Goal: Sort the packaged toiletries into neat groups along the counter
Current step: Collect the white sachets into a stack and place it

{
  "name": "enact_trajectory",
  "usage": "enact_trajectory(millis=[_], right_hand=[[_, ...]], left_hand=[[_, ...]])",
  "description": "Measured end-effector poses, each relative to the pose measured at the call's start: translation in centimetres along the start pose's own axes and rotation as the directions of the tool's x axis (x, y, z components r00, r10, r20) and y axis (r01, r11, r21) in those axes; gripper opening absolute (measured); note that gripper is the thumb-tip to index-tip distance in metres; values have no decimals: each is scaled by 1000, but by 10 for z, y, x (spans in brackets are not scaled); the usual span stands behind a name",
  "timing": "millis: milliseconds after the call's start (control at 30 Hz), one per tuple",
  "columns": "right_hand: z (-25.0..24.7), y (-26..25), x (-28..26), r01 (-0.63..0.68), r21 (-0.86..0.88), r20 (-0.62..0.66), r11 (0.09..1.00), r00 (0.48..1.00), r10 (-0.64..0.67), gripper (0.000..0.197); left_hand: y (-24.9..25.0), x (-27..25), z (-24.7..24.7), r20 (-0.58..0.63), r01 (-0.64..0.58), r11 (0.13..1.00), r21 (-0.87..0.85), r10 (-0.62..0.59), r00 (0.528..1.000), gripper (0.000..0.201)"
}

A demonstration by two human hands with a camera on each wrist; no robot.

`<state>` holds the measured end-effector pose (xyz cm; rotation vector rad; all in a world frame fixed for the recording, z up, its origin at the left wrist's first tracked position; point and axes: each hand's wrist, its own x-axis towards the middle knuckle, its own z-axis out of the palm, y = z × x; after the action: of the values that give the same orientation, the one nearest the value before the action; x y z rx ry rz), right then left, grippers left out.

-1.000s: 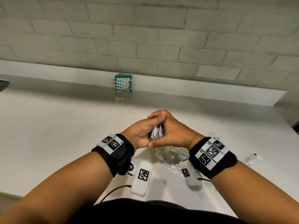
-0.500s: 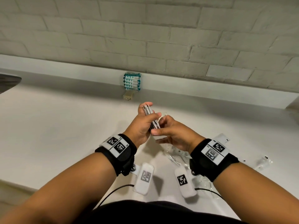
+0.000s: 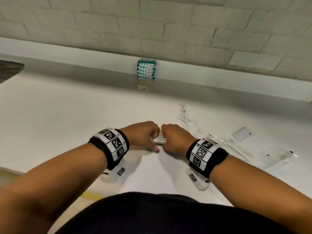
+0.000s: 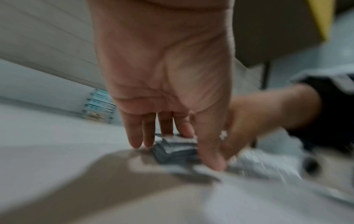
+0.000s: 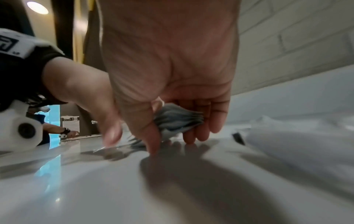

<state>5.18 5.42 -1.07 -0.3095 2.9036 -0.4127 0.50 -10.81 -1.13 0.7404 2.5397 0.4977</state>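
Note:
Both hands hold one stack of thin white sachets (image 3: 158,139) low over the white counter (image 3: 59,119), just in front of me. My left hand (image 3: 143,135) grips its left end, thumb on the near side and fingers on the far side; the stack (image 4: 175,149) shows between them in the blurred left wrist view. My right hand (image 3: 172,139) pinches the right end, and the sachets (image 5: 176,119) fan out between its thumb and fingers. A stack of teal-and-white packets (image 3: 146,69) stands against the backsplash, with a small tan box (image 3: 143,85) in front of it.
Loose clear and white sachets (image 3: 186,114) and long clear wrappers (image 3: 224,146) lie scattered on the counter right of my hands, with a white sachet (image 3: 241,133) farther right. A dark sink edge (image 3: 10,70) shows at far left. The brick wall rises behind the backsplash.
The hands have come down from chest height to the counter with the sachet stack, now held flat at both ends. My head has tilted, bringing the scattered packets at right into view.

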Motion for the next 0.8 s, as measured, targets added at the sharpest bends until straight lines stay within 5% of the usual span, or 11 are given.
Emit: enact_trajectory(millis=[200, 433, 800], right_hand=[[2, 7, 11, -6, -134, 61, 991, 998, 14, 38], [7, 9, 9, -43, -92, 42, 995, 998, 47, 71], [-9, 16, 73, -75, -61, 7, 995, 997, 76, 47]], left_hand=[[-5, 9, 6, -54, -142, 958, 251, 160, 986, 30], [-18, 18, 3, -21, -253, 947, 196, 262, 965, 61], [-43, 77, -31, -6, -233, 940, 249, 242, 970, 35]])
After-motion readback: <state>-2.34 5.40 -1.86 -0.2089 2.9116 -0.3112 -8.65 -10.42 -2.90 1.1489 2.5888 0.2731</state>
